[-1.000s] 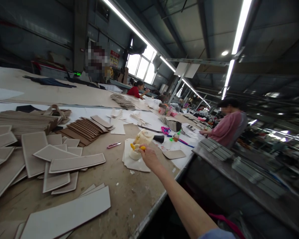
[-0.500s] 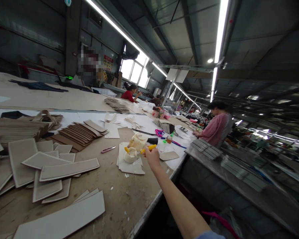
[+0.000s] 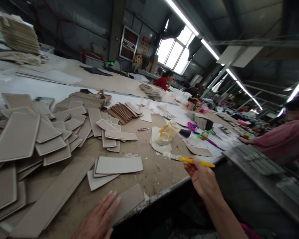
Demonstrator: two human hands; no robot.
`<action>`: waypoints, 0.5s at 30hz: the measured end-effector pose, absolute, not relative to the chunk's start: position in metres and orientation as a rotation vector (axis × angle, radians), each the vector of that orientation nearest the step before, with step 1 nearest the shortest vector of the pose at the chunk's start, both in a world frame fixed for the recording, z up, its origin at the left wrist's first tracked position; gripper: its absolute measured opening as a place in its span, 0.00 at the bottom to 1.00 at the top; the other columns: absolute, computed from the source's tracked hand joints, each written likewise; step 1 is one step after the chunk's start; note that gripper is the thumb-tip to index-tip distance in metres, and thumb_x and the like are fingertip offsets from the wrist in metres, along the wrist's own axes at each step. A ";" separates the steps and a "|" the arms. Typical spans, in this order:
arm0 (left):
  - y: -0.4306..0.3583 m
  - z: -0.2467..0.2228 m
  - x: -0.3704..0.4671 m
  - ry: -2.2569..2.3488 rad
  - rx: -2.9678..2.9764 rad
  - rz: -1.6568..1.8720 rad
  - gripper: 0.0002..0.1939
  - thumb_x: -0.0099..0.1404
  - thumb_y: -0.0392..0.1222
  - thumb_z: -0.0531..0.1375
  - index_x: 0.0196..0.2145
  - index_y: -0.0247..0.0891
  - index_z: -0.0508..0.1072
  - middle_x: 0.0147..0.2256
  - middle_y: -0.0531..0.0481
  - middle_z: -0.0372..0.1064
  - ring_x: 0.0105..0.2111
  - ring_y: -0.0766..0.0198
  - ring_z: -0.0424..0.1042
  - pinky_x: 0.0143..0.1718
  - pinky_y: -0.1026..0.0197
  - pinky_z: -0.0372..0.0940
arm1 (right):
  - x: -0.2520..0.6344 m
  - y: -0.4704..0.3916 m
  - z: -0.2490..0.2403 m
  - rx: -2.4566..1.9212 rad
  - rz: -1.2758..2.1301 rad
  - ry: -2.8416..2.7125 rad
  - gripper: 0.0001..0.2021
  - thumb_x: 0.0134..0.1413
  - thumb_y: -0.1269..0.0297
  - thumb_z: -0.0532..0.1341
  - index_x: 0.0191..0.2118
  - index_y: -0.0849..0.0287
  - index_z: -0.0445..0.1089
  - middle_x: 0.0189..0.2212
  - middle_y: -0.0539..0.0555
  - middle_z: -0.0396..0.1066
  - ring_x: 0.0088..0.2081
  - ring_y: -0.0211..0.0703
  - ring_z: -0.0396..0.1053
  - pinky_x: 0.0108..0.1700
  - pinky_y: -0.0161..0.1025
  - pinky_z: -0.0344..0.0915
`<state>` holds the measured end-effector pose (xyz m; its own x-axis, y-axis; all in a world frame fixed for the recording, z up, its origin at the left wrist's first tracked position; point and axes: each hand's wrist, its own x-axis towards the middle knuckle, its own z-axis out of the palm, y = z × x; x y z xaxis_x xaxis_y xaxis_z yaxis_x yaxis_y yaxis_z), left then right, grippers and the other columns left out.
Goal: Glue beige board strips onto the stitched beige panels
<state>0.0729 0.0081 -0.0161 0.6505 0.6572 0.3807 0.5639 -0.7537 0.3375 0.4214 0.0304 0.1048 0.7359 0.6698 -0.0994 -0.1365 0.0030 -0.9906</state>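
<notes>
My right hand (image 3: 201, 177) grips a paintbrush (image 3: 194, 161) by its yellow handle, above the table's front edge. The brush's pale bristles point left, towards the bench. Flat on a beige panel (image 3: 131, 199) near the front edge lies my left hand (image 3: 99, 214), its fingers stretched out. Just beyond it is a small stack of pale rectangular panels (image 3: 121, 165). Farther back, a cream-coloured pot (image 3: 162, 137) with white stuff caked on it stands on pale sheets (image 3: 154, 141), with a yellowed container (image 3: 173, 127) beside it.
Many loose beige panels (image 3: 51, 146) cover the left of the table, with a fanned brown stack (image 3: 122, 113) behind them. A small pink tool (image 3: 143, 129) lies mid-table. A person in pink (image 3: 284, 139) works at the right; another in red (image 3: 161, 82) sits farther back.
My right hand has drawn the brush away from the pot towards me. My left hand has come into view on a panel. The view has turned to the left.
</notes>
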 end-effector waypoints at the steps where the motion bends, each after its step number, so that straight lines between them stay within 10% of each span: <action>1: 0.005 -0.014 0.068 1.022 2.667 0.726 0.39 0.58 0.32 0.54 0.64 0.43 0.42 0.58 0.45 0.58 0.55 0.55 0.62 0.53 0.58 0.64 | 0.410 0.021 0.104 -1.427 0.711 -0.456 0.16 0.33 0.59 0.71 0.29 0.62 0.70 0.27 0.52 0.74 0.25 0.36 0.71 0.29 0.31 0.72; 15: -0.026 -0.001 0.024 1.209 2.332 0.874 0.17 0.63 0.36 0.55 0.50 0.38 0.62 0.47 0.42 0.66 0.51 0.54 0.65 0.53 0.48 0.64 | 0.259 -0.060 0.068 -1.515 1.016 -0.559 0.16 0.43 0.55 0.67 0.36 0.61 0.72 0.35 0.56 0.74 0.28 0.38 0.72 0.31 0.32 0.72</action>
<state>0.0240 -0.0261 -0.0011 0.4389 0.8256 0.3546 0.5954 -0.5628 0.5734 0.2587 -0.0598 0.0675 0.5084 0.8123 -0.2859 -0.1930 -0.2161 -0.9571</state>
